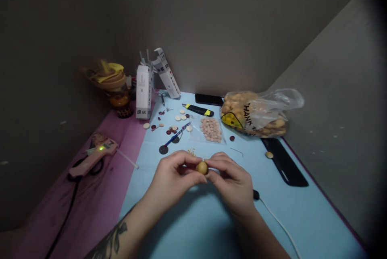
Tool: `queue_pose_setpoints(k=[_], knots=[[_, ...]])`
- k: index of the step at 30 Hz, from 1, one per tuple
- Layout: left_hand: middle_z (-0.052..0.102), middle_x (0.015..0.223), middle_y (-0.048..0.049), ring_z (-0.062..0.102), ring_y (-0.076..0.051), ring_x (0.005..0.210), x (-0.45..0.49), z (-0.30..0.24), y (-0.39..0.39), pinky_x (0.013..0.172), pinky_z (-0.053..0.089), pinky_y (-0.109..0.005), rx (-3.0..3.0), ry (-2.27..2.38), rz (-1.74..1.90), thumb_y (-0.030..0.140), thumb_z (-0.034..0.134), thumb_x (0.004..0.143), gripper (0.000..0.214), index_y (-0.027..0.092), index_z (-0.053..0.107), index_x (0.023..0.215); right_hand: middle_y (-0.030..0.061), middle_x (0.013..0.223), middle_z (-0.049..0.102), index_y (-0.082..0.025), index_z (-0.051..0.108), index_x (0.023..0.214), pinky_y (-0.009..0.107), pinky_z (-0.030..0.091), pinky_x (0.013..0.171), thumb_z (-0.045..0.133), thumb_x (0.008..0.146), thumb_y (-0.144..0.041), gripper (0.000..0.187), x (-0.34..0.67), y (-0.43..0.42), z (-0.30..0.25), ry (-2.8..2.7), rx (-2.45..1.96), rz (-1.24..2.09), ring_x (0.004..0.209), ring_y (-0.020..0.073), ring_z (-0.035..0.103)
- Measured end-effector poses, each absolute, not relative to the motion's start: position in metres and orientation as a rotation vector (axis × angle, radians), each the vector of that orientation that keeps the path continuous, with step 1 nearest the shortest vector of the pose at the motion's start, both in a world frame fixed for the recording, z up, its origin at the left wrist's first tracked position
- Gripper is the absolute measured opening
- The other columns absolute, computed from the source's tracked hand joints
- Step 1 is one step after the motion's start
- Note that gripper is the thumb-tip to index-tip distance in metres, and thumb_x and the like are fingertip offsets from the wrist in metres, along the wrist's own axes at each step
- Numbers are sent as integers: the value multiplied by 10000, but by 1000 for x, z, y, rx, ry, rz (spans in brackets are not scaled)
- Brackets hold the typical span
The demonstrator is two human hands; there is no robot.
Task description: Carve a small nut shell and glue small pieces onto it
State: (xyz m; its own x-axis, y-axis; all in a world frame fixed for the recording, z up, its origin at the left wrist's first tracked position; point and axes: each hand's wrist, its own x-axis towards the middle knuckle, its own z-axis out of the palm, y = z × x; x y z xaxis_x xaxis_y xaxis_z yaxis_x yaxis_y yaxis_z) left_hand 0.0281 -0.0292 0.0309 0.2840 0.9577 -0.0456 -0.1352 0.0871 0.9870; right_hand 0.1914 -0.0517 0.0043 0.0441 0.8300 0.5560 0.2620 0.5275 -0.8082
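Note:
Between the fingertips of both hands is a small round yellow-brown ball [202, 167], perhaps a nut or fruit; its exact kind I cannot make out. My left hand [178, 172] pinches it from the left with thumb and forefinger. From the right, the thumb and forefinger of my right hand [231, 176] close on it too. Small pale crumbs [191, 151] lie on the blue mat [151, 194] just beyond my fingers. Farther back are a clear bag of pinkish discs [211, 129] and a blue pen-like tool [177, 135].
A plastic bag of tan round pieces [238, 104] stands at back right, near a black tray [286, 162]. A yellow-black utility knife [198, 109] lies behind the disc bag. To the left are a pink glue gun [95, 157], white boxes [143, 92] and a drink cup [119, 100].

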Motion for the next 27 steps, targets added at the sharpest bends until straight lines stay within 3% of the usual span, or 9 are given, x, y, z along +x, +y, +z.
queue_pose_setpoints(k=[11,17,21,27], knots=[[642,813,-24,637,-170,779,26,29,-29,708,533,-286,1347,891,1073,202,814,622,184,191,703,769,17,727,707,-287,761,914,358,516,664,718,757,-121,233,192,-51,1,-1487,-1000,600,698,186,622],[711,768,-21,651,-158,735,29,27,-27,688,530,-284,1013,861,958,198,828,578,225,173,680,746,24,779,694,-290,731,989,364,498,681,711,802,-186,215,192,-52,-1,-1553,-969,497,737,192,610],[758,869,-46,678,-167,786,30,23,-27,778,540,-325,891,835,905,279,820,629,300,178,731,897,30,800,678,-283,710,1020,367,496,683,700,818,-200,218,188,-53,-1,-1589,-1000,306,740,192,610],[732,1115,-64,651,-207,1026,31,19,-25,980,460,-367,910,873,869,325,782,690,389,198,732,1054,54,859,671,-290,648,1152,396,508,725,672,819,-109,380,184,-55,-5,-1703,-1096,8,789,210,600]])
